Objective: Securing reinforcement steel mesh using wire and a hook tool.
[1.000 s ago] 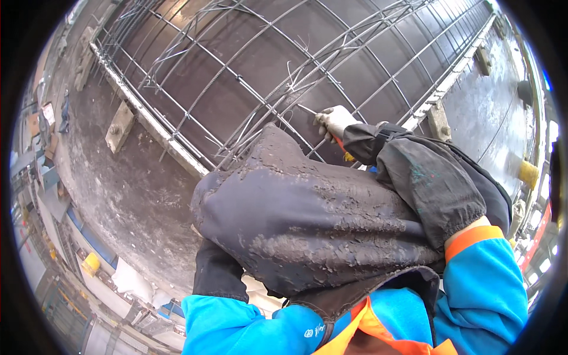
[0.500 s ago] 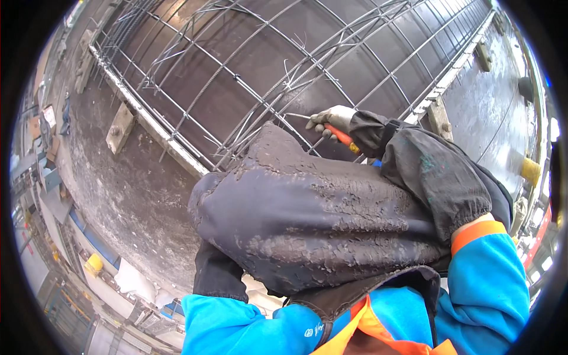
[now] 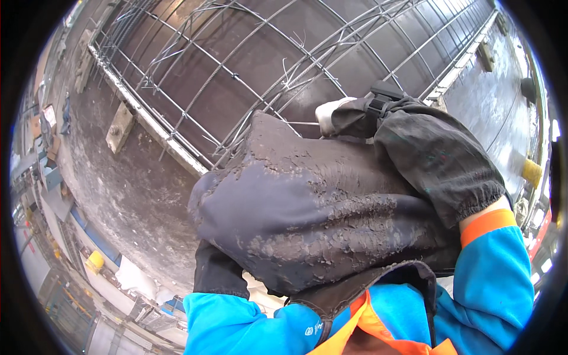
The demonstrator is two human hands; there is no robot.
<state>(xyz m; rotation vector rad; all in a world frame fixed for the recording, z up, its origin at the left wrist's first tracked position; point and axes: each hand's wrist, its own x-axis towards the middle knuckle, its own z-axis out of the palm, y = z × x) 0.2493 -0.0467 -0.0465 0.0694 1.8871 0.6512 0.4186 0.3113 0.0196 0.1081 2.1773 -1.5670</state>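
Observation:
My right hand [image 3: 329,116], in a pale work glove, is bent downward at the near edge of a steel rebar mesh [image 3: 235,75]. Its fingers are hidden behind the wrist and my dark covered knee [image 3: 260,198]. A thin metal shaft [image 3: 305,123] sticks out leftward from it, over the bars. This belongs to the orange-handled tool seen in that hand in the earlier frame; the handle is now out of sight. Twisted tie wire [image 3: 287,74] rises from the mesh nearby. My left hand is hidden behind the mud-caked cover; only its dark oversleeve [image 3: 220,271] shows.
The mesh lies inside a mould framed by a metal edge [image 3: 142,108]. Wooden blocks [image 3: 120,127] stand along that edge on the left. A yellow cylinder [image 3: 531,171] is at the far right, and clutter fills the lower left.
My right hand has rolled over and its forearm has lifted, so the orange handle and the fingers have gone from sight. The left arm stays put.

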